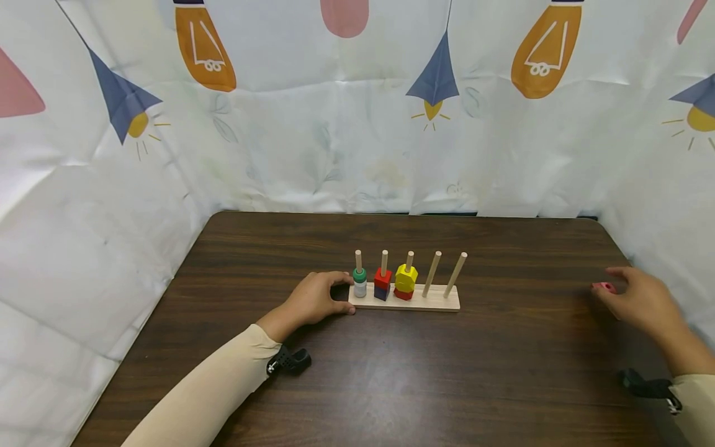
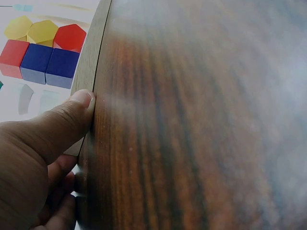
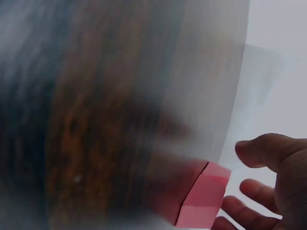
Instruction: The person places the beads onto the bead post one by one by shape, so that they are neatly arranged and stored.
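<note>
A pale wooden peg board (image 1: 414, 303) lies on the table. My left hand (image 1: 315, 298) grips its left end, thumb (image 2: 79, 103) along the near edge and other fingers behind. A green ring (image 1: 359, 275) sits above whitish rings (image 1: 360, 289) on the first peg. Red (image 1: 382, 277) and blue cubes (image 2: 36, 62) fill the second. The third bears yellow hexagonal blocks (image 1: 406, 277) over a red one (image 1: 403, 293). Far right, my right hand (image 1: 648, 304) is beside a red block (image 3: 204, 199), its thumb and fingers spread apart near the block.
The two right-hand pegs (image 1: 457, 275) of the board are bare. Dark wood-grain tabletop (image 1: 447, 379) spreads around the board. A white printed curtain (image 1: 363, 155) hangs behind and at both sides of the table, close to my right hand.
</note>
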The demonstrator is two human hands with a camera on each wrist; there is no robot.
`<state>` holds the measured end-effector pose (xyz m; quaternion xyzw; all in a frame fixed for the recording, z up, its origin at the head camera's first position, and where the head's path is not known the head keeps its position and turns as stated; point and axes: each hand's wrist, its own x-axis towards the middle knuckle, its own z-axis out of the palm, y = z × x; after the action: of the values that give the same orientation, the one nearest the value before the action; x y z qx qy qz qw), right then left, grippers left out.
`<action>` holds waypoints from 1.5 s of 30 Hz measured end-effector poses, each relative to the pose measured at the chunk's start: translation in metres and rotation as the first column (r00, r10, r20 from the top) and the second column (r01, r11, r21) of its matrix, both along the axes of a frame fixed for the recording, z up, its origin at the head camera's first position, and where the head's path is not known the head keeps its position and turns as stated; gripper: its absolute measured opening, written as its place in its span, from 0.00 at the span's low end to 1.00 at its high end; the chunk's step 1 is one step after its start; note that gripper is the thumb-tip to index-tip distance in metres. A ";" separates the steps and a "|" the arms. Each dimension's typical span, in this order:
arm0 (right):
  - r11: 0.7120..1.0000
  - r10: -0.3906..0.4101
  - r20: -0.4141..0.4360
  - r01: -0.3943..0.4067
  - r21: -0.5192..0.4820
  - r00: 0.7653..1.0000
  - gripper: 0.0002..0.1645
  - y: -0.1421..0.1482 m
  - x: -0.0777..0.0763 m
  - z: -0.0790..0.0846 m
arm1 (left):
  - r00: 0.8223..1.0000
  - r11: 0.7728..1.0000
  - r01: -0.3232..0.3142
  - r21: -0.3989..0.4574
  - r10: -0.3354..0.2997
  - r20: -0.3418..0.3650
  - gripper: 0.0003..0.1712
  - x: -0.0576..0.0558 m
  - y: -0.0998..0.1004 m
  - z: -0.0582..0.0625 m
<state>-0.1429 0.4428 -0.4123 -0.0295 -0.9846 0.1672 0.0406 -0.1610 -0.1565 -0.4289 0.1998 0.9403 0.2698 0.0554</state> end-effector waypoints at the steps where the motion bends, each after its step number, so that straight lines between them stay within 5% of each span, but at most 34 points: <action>1: 1.000 0.000 0.012 0.000 0.001 1.000 0.38 0.003 0.000 0.000 | 1.000 1.000 0.001 0.000 -0.001 -0.001 0.32 0.000 0.000 0.000; 18: 0.996 0.088 0.089 -0.087 -0.017 0.992 0.30 -0.010 -0.013 0.000 | 1.000 1.000 0.000 0.001 0.000 0.004 0.32 0.000 0.000 0.001; 38: 0.959 0.275 0.086 -0.268 -0.087 0.957 0.26 -0.106 -0.036 0.011 | 1.000 1.000 0.010 -0.006 -0.010 -0.004 0.32 -0.001 -0.001 0.000; 45: 0.922 0.368 0.035 -0.360 -0.143 0.929 0.19 -0.140 -0.035 0.030 | 1.000 1.000 0.014 -0.008 -0.014 -0.009 0.32 0.000 -0.001 -0.001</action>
<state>-0.1775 0.3027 -0.3825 0.1459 -0.9603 0.2366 -0.0232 -0.1610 -0.1580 -0.4300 0.2074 0.9401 0.2650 0.0540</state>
